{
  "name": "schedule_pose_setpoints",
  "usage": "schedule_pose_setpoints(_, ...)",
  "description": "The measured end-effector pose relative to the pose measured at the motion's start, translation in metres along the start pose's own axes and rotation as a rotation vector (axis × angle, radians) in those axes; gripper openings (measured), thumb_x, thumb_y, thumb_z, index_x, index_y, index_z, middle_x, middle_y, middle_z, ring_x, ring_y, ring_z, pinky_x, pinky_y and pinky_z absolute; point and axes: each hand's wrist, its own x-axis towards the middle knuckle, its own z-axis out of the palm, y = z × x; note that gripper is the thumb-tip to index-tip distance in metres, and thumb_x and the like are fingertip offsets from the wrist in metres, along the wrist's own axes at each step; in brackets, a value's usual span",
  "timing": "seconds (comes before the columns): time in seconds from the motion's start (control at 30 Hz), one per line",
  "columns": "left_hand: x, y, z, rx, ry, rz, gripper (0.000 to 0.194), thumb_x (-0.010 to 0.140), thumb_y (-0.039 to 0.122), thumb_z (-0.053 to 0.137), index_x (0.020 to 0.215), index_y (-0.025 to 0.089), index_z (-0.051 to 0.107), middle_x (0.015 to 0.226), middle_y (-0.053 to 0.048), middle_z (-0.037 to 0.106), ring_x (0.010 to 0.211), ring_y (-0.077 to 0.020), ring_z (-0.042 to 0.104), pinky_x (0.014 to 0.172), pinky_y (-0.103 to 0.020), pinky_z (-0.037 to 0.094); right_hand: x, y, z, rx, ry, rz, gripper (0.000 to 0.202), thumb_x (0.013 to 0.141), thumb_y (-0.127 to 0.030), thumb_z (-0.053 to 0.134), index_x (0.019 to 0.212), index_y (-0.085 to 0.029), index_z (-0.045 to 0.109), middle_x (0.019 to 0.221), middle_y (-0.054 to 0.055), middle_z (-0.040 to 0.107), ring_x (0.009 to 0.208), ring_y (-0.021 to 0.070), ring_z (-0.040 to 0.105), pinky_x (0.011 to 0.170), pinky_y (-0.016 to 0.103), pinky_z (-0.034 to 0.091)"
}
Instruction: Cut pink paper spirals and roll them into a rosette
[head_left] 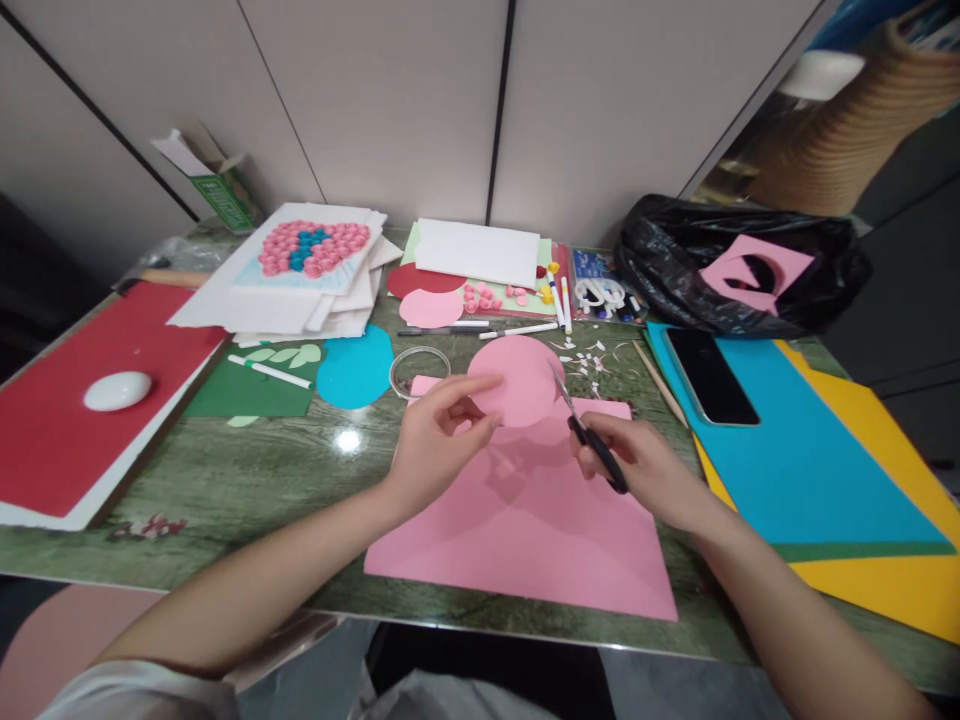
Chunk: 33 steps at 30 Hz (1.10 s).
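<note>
Between the thumb and fingers of my left hand (442, 430) is a pink paper circle (521, 375), raised above the table. My right hand (637, 460) grips black-handled scissors (600, 452), whose blades point up and left at the circle's right edge. Whether the blades are parted there is too small to tell. Under both hands lies a large sheet of pink paper (525, 540), with the circle's shadow on it. A roll of clear tape (420, 372) rests just left of the circle. Small paper scraps (589, 365) are scattered to its right.
Left are red paper (90, 400) with a white mouse (118, 391), a blue circle (355, 366), and a picture of rolled paper balls (311, 250). Right are a phone (711, 375) on blue paper (817, 460) and a black plastic bag (667, 270) holding a pink offcut. Pens (517, 330) lie behind.
</note>
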Motion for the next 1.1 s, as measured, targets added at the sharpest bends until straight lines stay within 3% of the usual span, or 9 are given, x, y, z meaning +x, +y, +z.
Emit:
schedule_pose_setpoints(0.13, -0.0009, -0.0001, -0.0004, -0.004, -0.040, -0.010, 0.031, 0.075, 0.016, 0.068, 0.106, 0.021, 0.068, 0.105, -0.006, 0.065, 0.071, -0.0079, 0.060, 0.065, -0.021, 0.054, 0.0005, 0.0017, 0.0001, -0.039, 0.011, -0.003, 0.024, 0.085, -0.036, 0.053, 0.069, -0.020, 0.047, 0.065, -0.003, 0.050, 0.060, 0.0119, 0.045, 0.056, 0.025, 0.033)
schedule_pose_setpoints(0.37, -0.0010, 0.0014, -0.0013, 0.021, -0.050, -0.005, 0.032, 0.074, 0.018, 0.068, 0.106, 0.020, 0.068, 0.104, -0.008, 0.066, 0.072, -0.0100, 0.061, 0.065, -0.023, 0.054, 0.0000, 0.0023, -0.0001, -0.093, 0.021, -0.021, 0.022, 0.087, -0.034, 0.051, 0.071, -0.020, 0.047, 0.066, -0.002, 0.051, 0.062, 0.0131, 0.046, 0.056, 0.026, 0.033)
schedule_pose_setpoints(0.77, 0.0000, 0.0038, -0.0023, 0.129, -0.004, 0.065, 0.019, 0.075, 0.013, 0.065, 0.092, 0.019, 0.072, 0.089, -0.005, 0.071, 0.072, -0.0102, 0.063, 0.066, -0.022, 0.054, -0.0001, 0.0023, -0.0011, -0.039, 0.024, -0.018, 0.013, 0.081, -0.019, 0.047, 0.068, -0.020, 0.050, 0.062, -0.003, 0.054, 0.060, 0.0127, 0.050, 0.057, 0.025, 0.036)
schedule_pose_setpoints(1.1, 0.0000, 0.0038, -0.0033, 0.134, 0.012, 0.083, 0.023, 0.076, 0.014, 0.065, 0.097, 0.020, 0.072, 0.094, -0.005, 0.070, 0.071, -0.0090, 0.061, 0.067, -0.022, 0.053, 0.0004, 0.0042, -0.0020, -0.029, 0.018, -0.023, 0.016, 0.075, -0.009, 0.041, 0.067, -0.021, 0.049, 0.061, -0.003, 0.056, 0.059, 0.0122, 0.052, 0.056, 0.025, 0.036)
